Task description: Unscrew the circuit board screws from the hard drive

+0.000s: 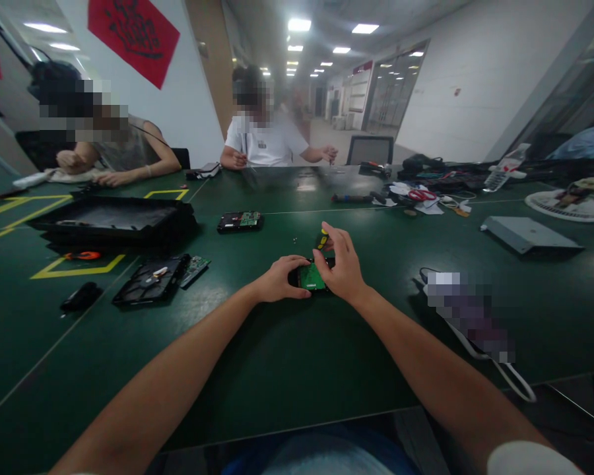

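Observation:
A black hard drive with a green circuit board [311, 276] lies on the dark green table [287, 356] in front of me. My left hand [280, 280] grips its left end, fingers curled over it. My right hand [340, 264] is closed around a screwdriver with a yellow-and-black handle [322, 239], held upright over the drive's right side. The screwdriver's tip is hidden behind my fingers.
Another hard drive [239, 221] lies farther back, an opened one [151, 280] with a loose board to the left, beside a black tray [113, 221]. A grey box [529, 234], cables and scissors [420, 195] sit right. Two people work at the far edge.

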### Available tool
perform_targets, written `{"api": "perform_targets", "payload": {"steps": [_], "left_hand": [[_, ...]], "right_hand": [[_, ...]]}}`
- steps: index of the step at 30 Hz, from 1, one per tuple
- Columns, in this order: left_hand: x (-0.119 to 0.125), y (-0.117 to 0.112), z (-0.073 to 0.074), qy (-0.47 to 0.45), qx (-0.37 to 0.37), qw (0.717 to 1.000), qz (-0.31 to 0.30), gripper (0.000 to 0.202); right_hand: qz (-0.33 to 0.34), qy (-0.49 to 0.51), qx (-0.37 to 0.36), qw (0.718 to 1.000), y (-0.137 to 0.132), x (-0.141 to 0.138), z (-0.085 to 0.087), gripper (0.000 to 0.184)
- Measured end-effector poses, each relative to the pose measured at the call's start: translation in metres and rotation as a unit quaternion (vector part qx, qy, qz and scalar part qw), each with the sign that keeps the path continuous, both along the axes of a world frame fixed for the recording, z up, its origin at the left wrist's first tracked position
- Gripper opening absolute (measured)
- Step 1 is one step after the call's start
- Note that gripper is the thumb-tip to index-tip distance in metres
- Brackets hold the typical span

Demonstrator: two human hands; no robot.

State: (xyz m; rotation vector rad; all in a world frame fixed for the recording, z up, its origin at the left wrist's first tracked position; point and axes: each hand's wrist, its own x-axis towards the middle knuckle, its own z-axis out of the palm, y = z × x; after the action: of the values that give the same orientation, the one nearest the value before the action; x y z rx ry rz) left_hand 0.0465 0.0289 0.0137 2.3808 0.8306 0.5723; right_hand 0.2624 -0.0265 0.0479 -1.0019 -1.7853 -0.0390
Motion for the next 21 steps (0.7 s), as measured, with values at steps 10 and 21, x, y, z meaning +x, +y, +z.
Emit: {"api": "perform_targets", "payload": {"steps": [10, 21], "left_hand": [[0.0016, -0.0010, 0.0018, 0.002, 0.000, 1.000, 0.009, 0.084], [0.0014, -0.0004, 0.0011, 0.003, -0.004, 1.000, 0.010, 0.086]], "right_hand": [[0.000, 0.004, -0.005, 1.000, 0.0007, -0.0001, -0.0022, 0.068], [0.009, 0.007, -0.006, 1.000, 0.0004, -0.0001, -0.0023, 0.069]]}}
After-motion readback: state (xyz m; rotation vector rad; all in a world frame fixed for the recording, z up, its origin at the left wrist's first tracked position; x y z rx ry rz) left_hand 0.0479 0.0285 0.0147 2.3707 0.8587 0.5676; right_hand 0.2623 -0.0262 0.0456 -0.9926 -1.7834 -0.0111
